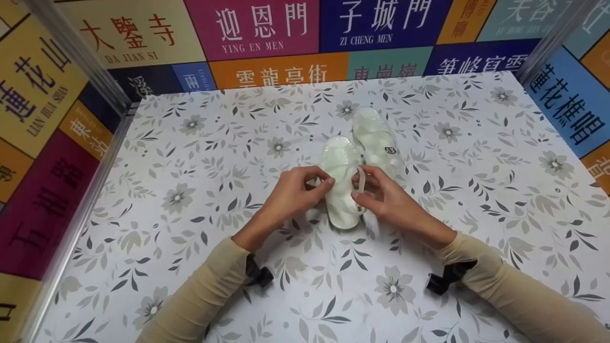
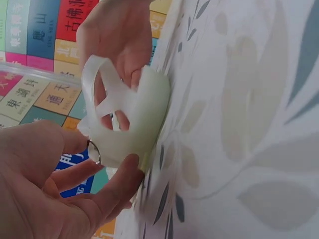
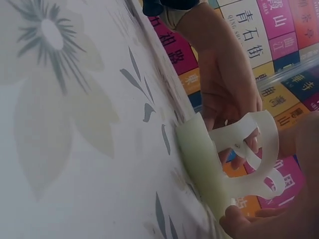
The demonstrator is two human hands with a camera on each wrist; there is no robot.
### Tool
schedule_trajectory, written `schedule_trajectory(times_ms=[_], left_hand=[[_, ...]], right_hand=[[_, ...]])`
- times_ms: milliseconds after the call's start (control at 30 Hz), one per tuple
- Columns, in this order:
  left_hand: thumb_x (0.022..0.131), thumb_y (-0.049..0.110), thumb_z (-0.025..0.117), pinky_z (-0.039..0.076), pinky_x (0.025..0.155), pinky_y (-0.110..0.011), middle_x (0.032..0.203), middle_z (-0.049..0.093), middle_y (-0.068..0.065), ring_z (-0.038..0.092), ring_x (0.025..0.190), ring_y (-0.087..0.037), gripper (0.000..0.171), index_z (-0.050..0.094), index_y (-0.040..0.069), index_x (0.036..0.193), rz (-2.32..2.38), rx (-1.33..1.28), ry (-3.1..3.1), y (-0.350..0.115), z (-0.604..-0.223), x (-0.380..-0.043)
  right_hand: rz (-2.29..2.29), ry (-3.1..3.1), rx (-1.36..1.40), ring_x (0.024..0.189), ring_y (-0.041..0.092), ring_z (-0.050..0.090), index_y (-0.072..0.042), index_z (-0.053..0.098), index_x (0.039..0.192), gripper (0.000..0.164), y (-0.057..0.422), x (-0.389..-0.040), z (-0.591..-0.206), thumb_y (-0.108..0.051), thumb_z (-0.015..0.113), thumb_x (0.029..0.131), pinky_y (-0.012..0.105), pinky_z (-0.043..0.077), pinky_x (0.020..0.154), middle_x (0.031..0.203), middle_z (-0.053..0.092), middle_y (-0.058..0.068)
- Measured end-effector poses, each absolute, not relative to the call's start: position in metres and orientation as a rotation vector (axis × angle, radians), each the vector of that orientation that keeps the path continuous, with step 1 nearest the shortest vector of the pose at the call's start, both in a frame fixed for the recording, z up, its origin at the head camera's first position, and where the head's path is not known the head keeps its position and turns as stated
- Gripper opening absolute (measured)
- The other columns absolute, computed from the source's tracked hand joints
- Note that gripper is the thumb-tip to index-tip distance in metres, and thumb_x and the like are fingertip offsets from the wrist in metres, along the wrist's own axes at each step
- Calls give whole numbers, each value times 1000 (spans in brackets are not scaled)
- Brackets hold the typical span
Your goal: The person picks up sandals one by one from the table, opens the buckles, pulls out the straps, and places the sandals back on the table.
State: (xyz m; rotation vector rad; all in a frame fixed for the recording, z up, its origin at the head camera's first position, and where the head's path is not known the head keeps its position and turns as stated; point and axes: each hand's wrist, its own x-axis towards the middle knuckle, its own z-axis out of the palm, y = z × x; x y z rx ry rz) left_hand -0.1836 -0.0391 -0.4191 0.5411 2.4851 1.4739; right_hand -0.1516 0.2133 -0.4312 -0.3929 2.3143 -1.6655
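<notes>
A pale, glossy jelly sandal (image 1: pixel 339 155) lies on the patterned tabletop between both hands, toe end away from me. My left hand (image 1: pixel 300 189) grips the sandal's left side, thumb and forefinger close together at its edge. A thin curved metal piece (image 2: pixel 93 152) shows by those fingers in the left wrist view. On the opposite side my right hand (image 1: pixel 388 202) holds the sandal by its raised strap (image 1: pixel 361 180), forefinger at the top and thumb lower down. The strap arches above the sole in the right wrist view.
A matching sandal (image 1: pixel 374 125) with a small dark round mark lies just beyond, to the right. White floral covering (image 1: pixel 200 247) spans the table. Colourful panels with printed characters (image 1: pixel 267 24) stand along the back and both sides.
</notes>
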Motion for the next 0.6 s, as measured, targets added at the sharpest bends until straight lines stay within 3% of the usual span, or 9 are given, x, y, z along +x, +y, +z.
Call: schedule_trajectory(times_ms=[133, 233, 300, 467, 600], left_hand=[[103, 30, 75, 67, 79, -31, 123, 76, -7, 83, 94, -22, 17, 78, 14, 110, 1548, 496, 2430, -44, -417, -187], [102, 30, 76, 67, 82, -30, 122, 70, -10, 81, 98, -22, 17, 75, 14, 105, 1558, 499, 2467, -47, -419, -192], [103, 29, 75, 66, 83, -30, 117, 70, -10, 79, 98, -22, 16, 75, 14, 103, 1562, 509, 2461, -50, -422, -195], [107, 22, 69, 64, 78, -35, 103, 75, -6, 78, 92, -28, 13, 76, 12, 105, 1630, 524, 2262, -56, -431, -205], [107, 18, 68, 67, 85, -40, 106, 75, -7, 78, 96, -33, 12, 75, 9, 109, 1656, 561, 2158, -60, -436, -209]], right_hand=[[-1557, 2459, -355, 146, 39, 58, -5, 33, 164, 73, 207, -153, -425, -27, 71, 106, 49, 52, 119, 158, 56, 19], [-1460, 2649, -393, 142, 38, 61, -3, 38, 162, 70, 201, -154, -417, -27, 71, 105, 50, 55, 116, 155, 58, 19], [-1390, 2781, -468, 141, 36, 60, -3, 47, 157, 63, 196, -157, -410, -27, 71, 104, 50, 53, 118, 153, 60, 18], [-1226, 2907, -714, 142, 31, 55, -15, 71, 137, 41, 184, -165, -401, -35, 75, 102, 54, 43, 121, 149, 64, 8], [-1167, 2858, -840, 130, 27, 63, -17, 77, 127, 35, 177, -171, -406, -38, 81, 99, 50, 48, 113, 134, 73, 5]])
